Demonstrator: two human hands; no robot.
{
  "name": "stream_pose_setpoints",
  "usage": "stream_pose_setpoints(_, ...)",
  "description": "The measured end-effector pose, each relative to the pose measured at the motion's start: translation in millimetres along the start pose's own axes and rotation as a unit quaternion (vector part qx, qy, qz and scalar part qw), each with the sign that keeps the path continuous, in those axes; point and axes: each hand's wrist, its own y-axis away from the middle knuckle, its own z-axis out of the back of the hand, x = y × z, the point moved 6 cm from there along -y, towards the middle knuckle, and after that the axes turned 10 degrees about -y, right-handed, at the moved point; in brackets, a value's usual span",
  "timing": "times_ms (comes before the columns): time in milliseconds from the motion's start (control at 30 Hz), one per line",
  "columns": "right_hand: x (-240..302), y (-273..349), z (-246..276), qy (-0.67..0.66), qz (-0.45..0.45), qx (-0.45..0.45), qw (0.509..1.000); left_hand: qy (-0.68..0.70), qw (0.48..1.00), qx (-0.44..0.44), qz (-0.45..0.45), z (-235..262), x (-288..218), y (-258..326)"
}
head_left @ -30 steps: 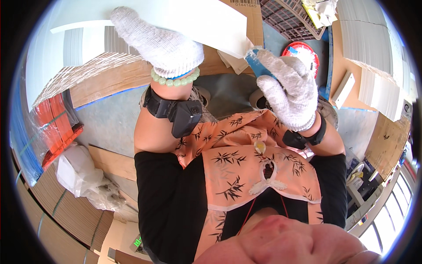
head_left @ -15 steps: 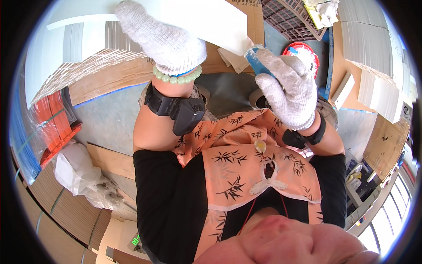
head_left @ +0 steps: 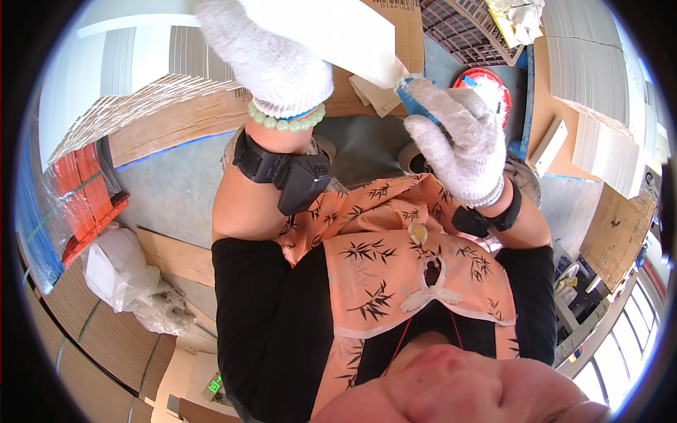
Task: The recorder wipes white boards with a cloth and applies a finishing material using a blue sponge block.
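Note:
My left hand (head_left: pixel 264 60), in a white knit glove, lies with fingers stretched out along the near left edge of a white panel (head_left: pixel 352 35); the fingertips reach the top rim of the picture. My right hand (head_left: pixel 462 141), gloved the same way, is closed on a blue scraper (head_left: pixel 416 101). White residue shows on the scraper's edge, which is at the panel's right corner. A red-rimmed tub (head_left: pixel 503 95) holding white material and a blue piece stands just beyond the right hand.
Stacked white boards (head_left: pixel 151 60) stand at the far left, more board stacks (head_left: pixel 596 77) at the right. A brown cardboard sheet (head_left: pixel 183 127) lies under the left stack. A plastic crate (head_left: pixel 465 28) is at the back. Plastic-wrapped orange material (head_left: pixel 92 197) and a clear bag (head_left: pixel 134 275) are at left.
My left hand has slid slightly up and right along the panel's edge. The right hand and scraper have shifted slightly left and down at the corner.

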Motion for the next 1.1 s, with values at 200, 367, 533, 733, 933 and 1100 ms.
stream_pose_setpoints(200,2.9,-0.1,8.2,0.016,0.016,0.007,1.0,-0.027,0.996,-0.086,0.022,16.8,-1.7,-3.4)
stream_pose_setpoints(367,8.5,2.0,9.3,0.013,0.086,0.006,0.996,0.032,0.999,-0.019,0.034,11.3,-2.5,-3.1)
stream_pose_setpoints(533,-38.0,14.2,-0.4,-0.334,-0.182,-0.051,0.923,-0.003,0.995,-0.079,0.063,12.5,3.2,-1.4)
stream_pose_setpoints(733,-41.3,11.7,-17.5,-0.57,-0.23,-0.049,0.787,0.146,0.977,-0.004,0.155,15.7,13.8,-2.4)
stream_pose_setpoints(933,-42.3,12.4,-21.9,-0.576,-0.237,-0.016,0.783,0.088,0.983,-0.07,0.146,14.8,15.3,-0.2)
stream_pose_setpoints(1100,-38.8,15.7,-24.9,-0.579,-0.235,0.047,0.779,0.072,0.985,-0.08,0.134,16.6,12.0,-3.8)
